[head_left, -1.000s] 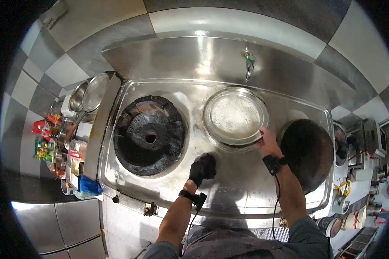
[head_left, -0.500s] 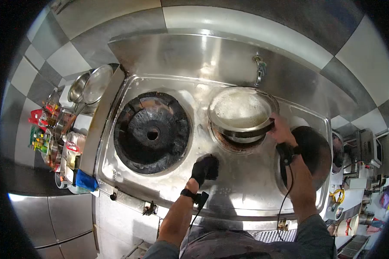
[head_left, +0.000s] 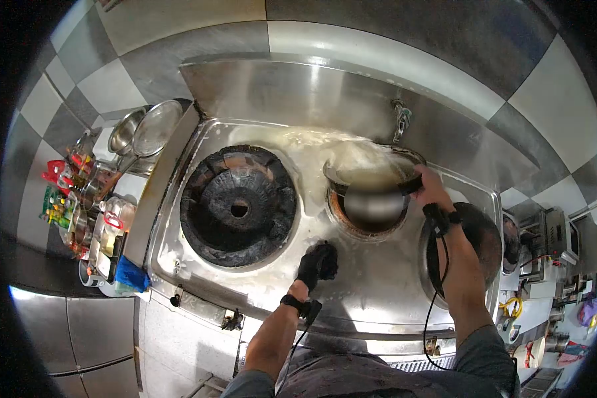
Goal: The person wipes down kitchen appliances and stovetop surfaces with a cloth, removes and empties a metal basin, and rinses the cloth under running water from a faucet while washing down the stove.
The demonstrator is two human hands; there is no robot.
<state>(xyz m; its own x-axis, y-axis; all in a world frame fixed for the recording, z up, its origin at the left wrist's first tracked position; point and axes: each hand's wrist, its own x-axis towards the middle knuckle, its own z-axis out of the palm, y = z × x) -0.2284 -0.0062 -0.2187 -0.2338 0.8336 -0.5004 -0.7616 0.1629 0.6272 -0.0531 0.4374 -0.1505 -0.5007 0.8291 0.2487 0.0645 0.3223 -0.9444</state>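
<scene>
My right hand (head_left: 432, 186) grips the rim or short handle of a round metal pan (head_left: 371, 192), which tilts away over the right burner opening (head_left: 353, 231). Its shiny underside is blurred, and cloudy, foamy water (head_left: 338, 147) spills over its far edge onto the steel cooktop (head_left: 375, 275). My left hand (head_left: 315, 262), in a black glove, rests low on the cooktop with its fingers curled around something dark and rough-edged. Glove and dark thing blend together, so I cannot make out what it is.
A sooty black burner ring (head_left: 239, 205) sits on the left. A dark wok (head_left: 471, 242) lies right, under my right forearm. Behind is a tap (head_left: 400, 119) on the steel backsplash. Strainers (head_left: 158, 127) and seasoning containers stand left; a blue cloth (head_left: 132, 274) hangs at the corner.
The pan, level and holding cloudy water before, has tipped away from me. Water now pours out and spreads across the back and middle of the cooktop. My left hand has barely moved.
</scene>
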